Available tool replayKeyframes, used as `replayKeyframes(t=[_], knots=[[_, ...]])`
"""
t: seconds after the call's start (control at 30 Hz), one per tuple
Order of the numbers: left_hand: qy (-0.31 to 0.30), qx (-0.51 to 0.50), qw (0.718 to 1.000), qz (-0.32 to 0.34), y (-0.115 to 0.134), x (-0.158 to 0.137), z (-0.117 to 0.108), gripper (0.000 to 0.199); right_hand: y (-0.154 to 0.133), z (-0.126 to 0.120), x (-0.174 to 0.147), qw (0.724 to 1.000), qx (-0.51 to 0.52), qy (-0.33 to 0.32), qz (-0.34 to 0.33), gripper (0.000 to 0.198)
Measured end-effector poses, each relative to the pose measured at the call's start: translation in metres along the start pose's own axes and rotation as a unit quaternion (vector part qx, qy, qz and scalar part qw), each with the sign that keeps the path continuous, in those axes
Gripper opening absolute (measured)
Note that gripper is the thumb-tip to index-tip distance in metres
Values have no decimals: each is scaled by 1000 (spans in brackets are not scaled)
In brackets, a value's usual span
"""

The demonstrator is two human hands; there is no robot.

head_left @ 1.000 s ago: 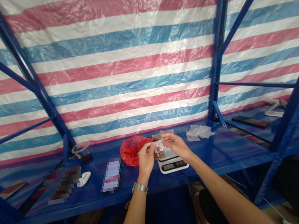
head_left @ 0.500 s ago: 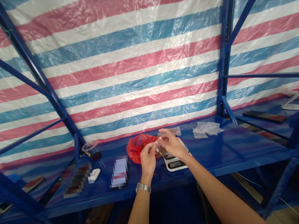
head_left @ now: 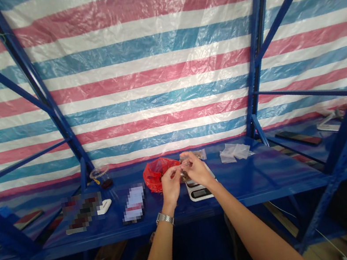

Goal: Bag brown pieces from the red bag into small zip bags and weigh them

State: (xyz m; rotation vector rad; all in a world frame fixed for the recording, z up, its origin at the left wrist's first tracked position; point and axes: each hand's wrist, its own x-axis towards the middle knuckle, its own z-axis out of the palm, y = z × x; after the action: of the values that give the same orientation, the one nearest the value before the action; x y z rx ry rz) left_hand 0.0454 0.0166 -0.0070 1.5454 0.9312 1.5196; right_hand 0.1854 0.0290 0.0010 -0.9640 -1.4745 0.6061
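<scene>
Before a striped plastic sheet [head_left: 157, 74], above a blue shelf [head_left: 246, 180], the left hand [head_left: 171, 185] and right hand [head_left: 197, 171], both nearly closed, pinch a small clear bag [head_left: 184, 175] by the white scale [head_left: 200, 194], apparently working the bag's top edge, which calls for an even squeeze next.

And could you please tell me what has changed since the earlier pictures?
The right hand has moved left toward the left hand, so the two are now close together at the small clear bag, hiding more of it. Neither hand has visibly let go. The scale, red plastic bag and flat clear bags stayed in place.
</scene>
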Motion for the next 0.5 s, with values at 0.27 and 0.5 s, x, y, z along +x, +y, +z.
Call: replayKeyframes(t=[0.27,0.5], knots=[[5,-31,999,-10,1,0,8,30,-2,-6,0,1000,-6,19,12,41],[8,29,999,21,-4,2,3,20,-13,-6,-5,1000,-5,-17,9,47]])
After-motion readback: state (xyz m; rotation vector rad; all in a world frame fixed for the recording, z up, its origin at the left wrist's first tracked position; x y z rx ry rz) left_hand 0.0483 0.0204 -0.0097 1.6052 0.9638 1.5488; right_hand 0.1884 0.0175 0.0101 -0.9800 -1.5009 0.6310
